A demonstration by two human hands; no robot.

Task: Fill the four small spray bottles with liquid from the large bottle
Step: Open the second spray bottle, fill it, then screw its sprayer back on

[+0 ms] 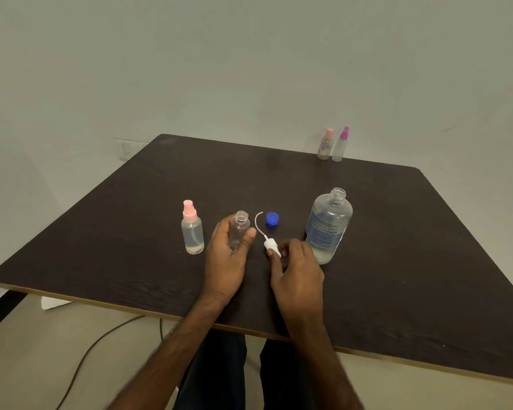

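Observation:
My left hand (227, 261) grips a small clear spray bottle (240, 229) with its neck uncapped, standing on the dark table (397, 261). My right hand (298, 270) pinches a white spray head (271, 246) whose thin dip tube curves up and left over the table. The large clear bottle (328, 226) stands uncapped to the right, with a little liquid at its bottom. Its blue cap (272, 218) lies between the two bottles. A pink-topped small bottle (192, 229) stands to the left, holding some liquid.
Two more small spray bottles, one with a pink top (325, 145) and one with a purple top (340, 145), stand at the table's far edge. A cable (101, 344) runs across the floor under the near edge.

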